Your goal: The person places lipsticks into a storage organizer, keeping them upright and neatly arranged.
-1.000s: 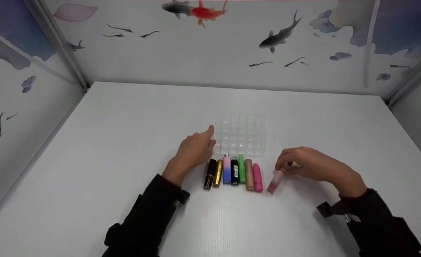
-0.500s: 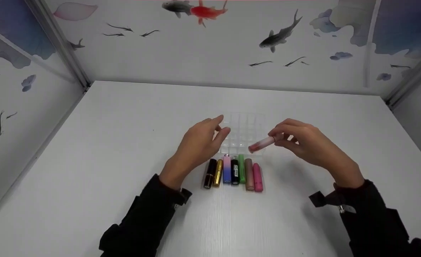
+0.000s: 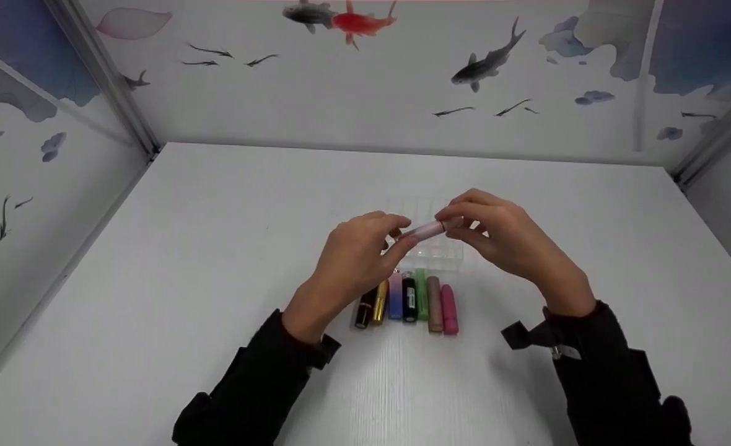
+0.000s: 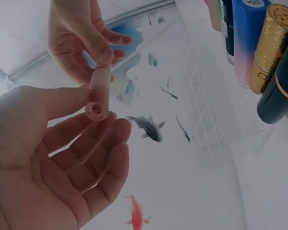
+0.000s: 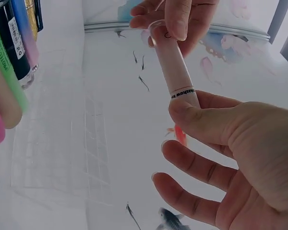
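A pink, see-through lip gloss tube (image 3: 427,231) is held slanted in the air above the clear divided organizer (image 3: 443,255). My left hand (image 3: 360,248) pinches its lower end between thumb and fingers. At the other end my right hand (image 3: 505,235) grips the cap, its thumb over part of the dark lettering. The left wrist view shows the round base of the tube (image 4: 98,98) facing the camera. In the right wrist view the tube (image 5: 173,67) spans both hands, and the lower fingers of the right hand (image 5: 249,148) are spread away from it.
In front of the organizer several lip tubes lie side by side: black, gold (image 3: 380,302), pink-blue (image 3: 395,300), black with a label (image 3: 409,298), green (image 3: 422,294), tan (image 3: 434,305) and hot pink (image 3: 449,310). My left hand covers part of the black one. Printed panels (image 3: 365,93) bound the white table.
My right hand has lifted the lip gloss off the table and carried it left and away from me. The left hand has left the organizer's edge and taken the tube's lower end.
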`<state>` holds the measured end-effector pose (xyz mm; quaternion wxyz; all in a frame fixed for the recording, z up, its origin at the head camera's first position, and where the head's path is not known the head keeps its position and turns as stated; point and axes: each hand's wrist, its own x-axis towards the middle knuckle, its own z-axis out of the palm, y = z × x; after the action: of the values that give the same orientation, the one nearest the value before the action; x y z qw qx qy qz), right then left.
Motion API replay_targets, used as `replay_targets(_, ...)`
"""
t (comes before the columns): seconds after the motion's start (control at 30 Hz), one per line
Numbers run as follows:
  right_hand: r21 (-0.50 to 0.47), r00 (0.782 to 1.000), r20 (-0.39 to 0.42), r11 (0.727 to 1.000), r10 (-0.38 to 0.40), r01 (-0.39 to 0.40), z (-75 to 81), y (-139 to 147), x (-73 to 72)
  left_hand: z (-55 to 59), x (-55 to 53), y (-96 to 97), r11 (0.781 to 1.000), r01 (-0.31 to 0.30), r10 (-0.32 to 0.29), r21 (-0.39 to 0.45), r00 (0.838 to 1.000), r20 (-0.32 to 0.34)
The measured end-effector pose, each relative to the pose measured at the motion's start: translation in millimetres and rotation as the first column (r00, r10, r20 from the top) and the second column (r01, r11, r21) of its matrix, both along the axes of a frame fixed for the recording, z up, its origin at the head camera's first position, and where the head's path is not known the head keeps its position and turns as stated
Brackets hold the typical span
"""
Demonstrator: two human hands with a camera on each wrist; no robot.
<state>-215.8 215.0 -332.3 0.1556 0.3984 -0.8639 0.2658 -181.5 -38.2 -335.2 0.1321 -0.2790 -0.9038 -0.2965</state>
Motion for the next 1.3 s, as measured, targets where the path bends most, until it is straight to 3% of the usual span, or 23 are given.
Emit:
replay_targets(0.13, -0.017, 0.999, 0.034, 1.0, -0.007, 0.007, -2.7, 2, -0.6, 0.1, -1.7, -0.9, 0.998, -0.014, 0.018, -0.064, 0.998, 0.067)
replay_targets(0.23, -0.033, 0.999, 0.048, 0.999, -0.019, 0.02, -4.8, 2, -2.2, 0.2, -2.6, -1.2, 0.996, -0.021, 0.028, -0.085, 0.997, 0.075)
replay_targets(0.47, -0.185, 0.995, 0.073, 0.98, -0.062, 0.075, -11.7, -4, -9.2, 3.8, -6.1, -5.8, 0.997, -0.079, 0.08, -0.018, 0.991, 0.106)
replay_targets(0.6, -0.303, 0.981, 0.184, 0.947, -0.056, 0.111, -15.6, -9, -9.5, 5.0, -8.7, -8.7, 0.995, -0.098, 0.095, 0.018, 0.988, 0.119)
replay_targets(0.7, -0.378, 0.947, 0.318, 0.911, -0.04, 0.165, -18.2, -13, -8.5, 4.2, -9.4, -9.7, 0.994, -0.108, 0.103, 0.031, 0.988, 0.115)
replay_targets(0.77, -0.42, 0.912, 0.409, 0.882, -0.026, 0.214, -19.8, -16, -8.1, 3.1, -8.9, -9.4, 0.993, -0.115, 0.11, 0.033, 0.987, 0.115)
replay_targets(0.93, -0.52, 0.789, 0.61, 0.786, 0.068, 0.334, -23.4, -22, -8.1, -0.7, -5.8, -4.5, 0.994, -0.106, 0.104, 0.003, 0.985, 0.136)
replay_targets(1.03, -0.538, 0.719, 0.685, 0.747, 0.118, 0.39, -24.5, -22, -8.5, -2.5, -4.0, -0.7, 0.996, -0.086, 0.089, -0.03, 0.984, 0.151)
replay_targets(1.17, -0.54, 0.67, 0.727, 0.73, 0.153, 0.42, -25.0, -21, -8.8, -3.4, -3.2, 2.9, 0.996, -0.056, 0.065, -0.063, 0.984, 0.163)
replay_targets(1.3, -0.556, 0.651, 0.735, 0.719, 0.191, 0.417, -26.6, -21, -9.4, -3.4, -2.5, 5.5, 0.995, -0.019, 0.036, -0.094, 0.983, 0.181)
